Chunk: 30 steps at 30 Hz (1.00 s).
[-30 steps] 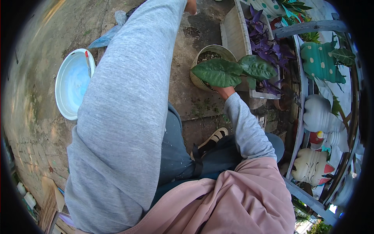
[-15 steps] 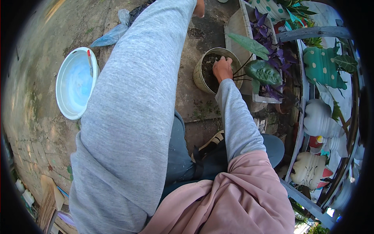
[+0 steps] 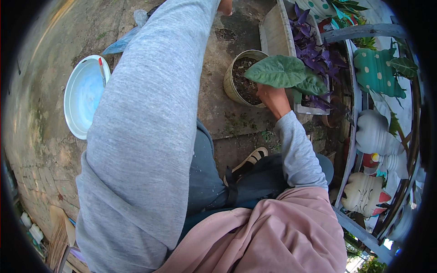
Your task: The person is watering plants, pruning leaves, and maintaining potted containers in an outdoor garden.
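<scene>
A round, cream-coloured pot [image 3: 231, 86] with dark soil [image 3: 245, 86] inside stands on the ground in front of me. My right hand [image 3: 274, 98] reaches in over its right rim, low by the soil. A broad green leaf [image 3: 275, 71] hangs over the fingers and hides most of them, so what they grip does not show. A second dark green leaf [image 3: 313, 85] spreads just right of it. Of my left hand [image 3: 225, 7] only a small part shows at the top edge, beyond the long grey sleeve [image 3: 150, 104]; its fingers are out of sight.
A long pale planter [image 3: 278, 32] with purple-leaved plants [image 3: 312, 52] stands right of the pot. At the left, a white basin [image 3: 84, 98] holds bluish liquid and a red-handled tool [image 3: 102, 68]. A blue plastic bag [image 3: 122, 41] lies nearby. Plastic bottle planters [image 3: 378, 75] line the rack at right.
My right hand has shifted right, from the middle of the soil to the pot's right side. The large leaf has swung left over the pot and now covers the fingers.
</scene>
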### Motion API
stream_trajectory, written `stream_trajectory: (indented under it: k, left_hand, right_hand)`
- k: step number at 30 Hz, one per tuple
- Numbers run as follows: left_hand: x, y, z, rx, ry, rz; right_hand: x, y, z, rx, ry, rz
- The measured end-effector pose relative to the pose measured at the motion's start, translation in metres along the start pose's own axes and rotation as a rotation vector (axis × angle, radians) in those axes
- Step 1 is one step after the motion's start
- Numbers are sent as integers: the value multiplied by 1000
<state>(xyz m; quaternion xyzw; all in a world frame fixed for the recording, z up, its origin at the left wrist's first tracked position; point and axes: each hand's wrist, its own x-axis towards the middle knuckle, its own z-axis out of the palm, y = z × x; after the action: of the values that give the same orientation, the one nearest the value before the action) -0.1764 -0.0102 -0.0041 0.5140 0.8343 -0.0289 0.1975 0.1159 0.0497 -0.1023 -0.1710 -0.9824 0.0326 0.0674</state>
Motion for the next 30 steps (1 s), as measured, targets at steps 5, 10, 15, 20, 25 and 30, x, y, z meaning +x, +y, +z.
stream_trajectory:
  k: [5,10,15,20,25,30]
  left_hand:
    - [-2,3,-1,9,5,24]
    - [-7,4,-5,25,-10,32]
    - [-14,-3,-5,30,-32,-46]
    - [-1,-1,0,41,-32,0]
    - [2,-3,-1,20,-71,35]
    - [-2,-17,-1,34,-73,100]
  right_hand:
    - [-26,-24,-54,195,-199,125]
    - [-36,-26,-66,-45,-429,155]
    - [-26,-19,-36,220,-421,248]
    - [-8,-1,28,454,-179,243]
    - [4,-1,59,327,-32,235]
    - [7,-9,59,343,131,147]
